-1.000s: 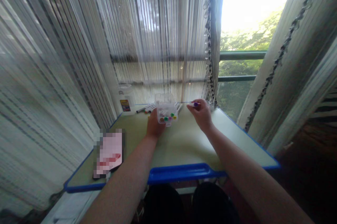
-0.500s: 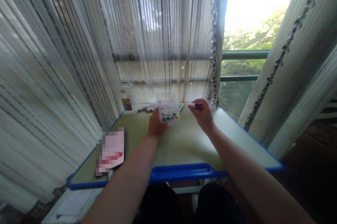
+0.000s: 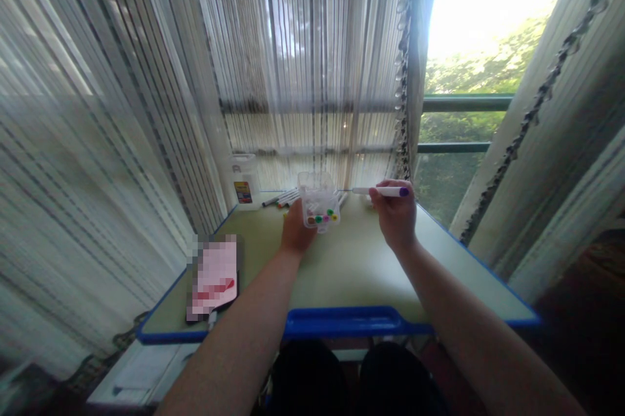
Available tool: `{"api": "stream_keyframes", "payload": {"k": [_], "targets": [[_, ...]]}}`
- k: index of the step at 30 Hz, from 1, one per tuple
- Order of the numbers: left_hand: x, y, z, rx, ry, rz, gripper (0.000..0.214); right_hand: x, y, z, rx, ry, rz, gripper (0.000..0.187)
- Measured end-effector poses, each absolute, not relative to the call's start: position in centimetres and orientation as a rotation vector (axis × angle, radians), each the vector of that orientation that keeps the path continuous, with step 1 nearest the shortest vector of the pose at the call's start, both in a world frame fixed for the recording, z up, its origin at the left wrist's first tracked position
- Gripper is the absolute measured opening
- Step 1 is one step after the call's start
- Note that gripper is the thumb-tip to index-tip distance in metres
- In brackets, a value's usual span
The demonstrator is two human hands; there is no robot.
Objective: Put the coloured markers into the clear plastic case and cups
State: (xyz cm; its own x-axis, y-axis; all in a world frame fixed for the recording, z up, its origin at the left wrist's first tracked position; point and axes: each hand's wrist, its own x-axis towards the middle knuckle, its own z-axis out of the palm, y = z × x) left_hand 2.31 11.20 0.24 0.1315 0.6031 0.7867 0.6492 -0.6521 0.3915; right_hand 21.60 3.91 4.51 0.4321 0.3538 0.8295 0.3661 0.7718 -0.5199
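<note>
My left hand (image 3: 296,230) grips a clear plastic box (image 3: 319,208) tilted toward me, with several coloured marker caps showing inside. My right hand (image 3: 396,211) is closed on a white marker with a purple cap (image 3: 381,191), held level above the table and pointing left toward the box. Several more markers (image 3: 283,198) lie on the green table (image 3: 342,273) behind the box.
A small white container with a label (image 3: 245,181) stands at the table's far left corner. A phone with a blurred screen (image 3: 213,278) lies near the front left edge. Striped curtains hang close behind and to the left; an open window with railings is at the right.
My right hand has lifted the purple-capped marker off the table and turned it level, with its full length now showing. The left hand and box have stayed in place.
</note>
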Motion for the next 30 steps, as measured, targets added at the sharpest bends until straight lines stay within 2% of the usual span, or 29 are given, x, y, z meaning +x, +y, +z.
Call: {"api": "stream_keyframes", "payload": {"k": [6,14,22,30], "targets": [[2.4,11.2,0.3,-2.327,-1.316,-1.574,0.020,21.0,2.9,5.1,-0.642,-1.129,0.039,0.027],[2.4,12.6,-0.4,-2.333,-1.199,-1.557,0.036,20.0,1.7,5.5,-0.591,-1.183,0.030,0.024],[2.5,13.2,-1.0,-2.308,-1.155,-1.559,0.042,19.0,1.2,5.2,-0.600,-1.239,0.099,0.028],[2.5,13.2,-0.9,-2.315,-1.136,-1.585,0.039,18.0,1.9,4.2,-0.685,-1.309,0.161,0.028]]}}
